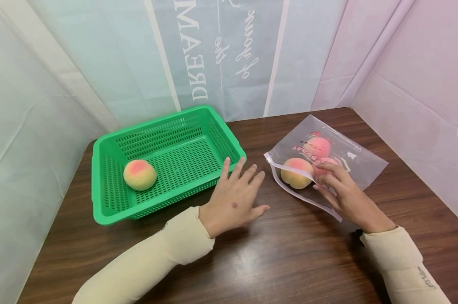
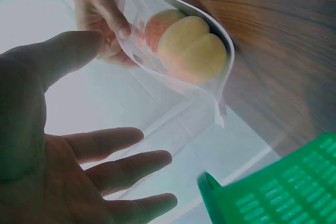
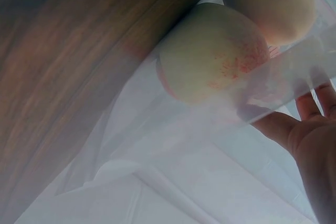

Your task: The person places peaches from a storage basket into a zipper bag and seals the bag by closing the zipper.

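Observation:
My left hand [image 1: 233,198] hovers over the table with fingers spread, just off the near right corner of the green basket [image 1: 99,181]; it holds nothing. One peach [image 1: 140,175] sits at the basket's left end. To the right lies a clear zip bag [image 1: 362,169] with printed pictures, its mouth parted toward me. My right hand [image 1: 344,196] pinches the upper lip of that mouth between thumb and fingers. Inside, a yellow-pink peach [image 1: 295,174] rests by the opening, with two pinker peaches behind it, one partly covered by my right hand. Both wrist views show peaches through the film.
Under everything is a dark wooden table [image 1: 267,261]. A pale printed cloth [image 1: 233,55] hangs along its back edge, with white cloth walls [image 1: 423,84] on both sides. The basket and bag stand apart, with bare wood between them.

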Motion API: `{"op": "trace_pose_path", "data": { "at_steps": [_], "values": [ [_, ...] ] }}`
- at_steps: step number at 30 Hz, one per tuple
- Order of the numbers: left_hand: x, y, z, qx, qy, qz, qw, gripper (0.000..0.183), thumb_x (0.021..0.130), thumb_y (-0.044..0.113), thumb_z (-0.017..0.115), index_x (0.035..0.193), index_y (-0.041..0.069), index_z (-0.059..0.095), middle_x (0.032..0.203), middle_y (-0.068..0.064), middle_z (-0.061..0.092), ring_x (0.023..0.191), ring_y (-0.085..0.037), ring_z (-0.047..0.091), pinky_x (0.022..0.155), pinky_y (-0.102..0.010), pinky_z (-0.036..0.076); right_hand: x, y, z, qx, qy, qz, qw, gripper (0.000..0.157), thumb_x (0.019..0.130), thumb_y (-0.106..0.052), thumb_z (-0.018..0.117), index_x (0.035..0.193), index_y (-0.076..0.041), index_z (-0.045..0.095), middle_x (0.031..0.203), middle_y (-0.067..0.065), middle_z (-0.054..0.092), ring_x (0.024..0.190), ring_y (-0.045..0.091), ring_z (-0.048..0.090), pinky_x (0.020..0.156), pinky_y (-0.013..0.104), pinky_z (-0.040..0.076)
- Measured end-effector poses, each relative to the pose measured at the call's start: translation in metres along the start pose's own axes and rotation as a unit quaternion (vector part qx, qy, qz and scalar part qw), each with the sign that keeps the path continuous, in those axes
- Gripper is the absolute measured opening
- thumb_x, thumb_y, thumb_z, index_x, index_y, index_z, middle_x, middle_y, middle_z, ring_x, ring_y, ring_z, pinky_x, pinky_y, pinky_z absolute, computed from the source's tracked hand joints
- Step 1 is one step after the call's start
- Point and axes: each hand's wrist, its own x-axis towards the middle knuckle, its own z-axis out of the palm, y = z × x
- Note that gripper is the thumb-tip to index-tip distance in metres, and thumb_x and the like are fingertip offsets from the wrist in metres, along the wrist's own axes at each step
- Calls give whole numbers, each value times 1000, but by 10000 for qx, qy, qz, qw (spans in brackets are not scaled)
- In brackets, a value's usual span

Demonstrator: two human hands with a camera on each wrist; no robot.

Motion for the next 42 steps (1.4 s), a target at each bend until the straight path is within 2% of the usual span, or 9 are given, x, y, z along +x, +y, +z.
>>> {"op": "trace_pose_path", "data": {
  "at_steps": [11, 19, 28, 42],
  "values": [
    [-19, -21, -3, -156, 546, -17, 9984, 71, 87, 53, 72, 140, 9, 56, 143, -15, 54, 141, -43, 35, 115, -65, 16, 0, 1, 0, 20, 32, -6, 10000, 44, 105, -38, 50, 87, -1, 64, 120, 30, 58, 111, 46, 53, 113, 25, 30],
    [-34, -32, -12, -249, 535, -184, 9981, 72, 86, 53, 73, 140, 8, 56, 145, -16, 52, 143, -42, 32, 115, -65, 13, -1, 1, -2, -13, 0, 53, 10000, 44, 105, -38, 49, 88, -1, 64, 119, 29, 58, 111, 45, 53, 113, 24, 30],
    [-57, -50, -21, -126, 679, -218, 9974, 74, 83, 52, 76, 138, 6, 58, 141, -18, 55, 139, -46, 37, 112, -69, 18, -1, 2, -2, 44, 55, 24, 10000, 43, 105, -37, 50, 89, 0, 64, 121, 29, 59, 112, 44, 53, 113, 26, 30],
    [-88, -82, -35, -148, 657, -810, 9944, 77, 81, 48, 80, 138, 2, 57, 140, -21, 55, 138, -50, 37, 107, -74, 20, 1, 4, 1, 120, 103, -115, 9998, 43, 105, -36, 50, 87, 0, 64, 118, 29, 59, 114, 41, 52, 112, 28, 32]
  ]
}}
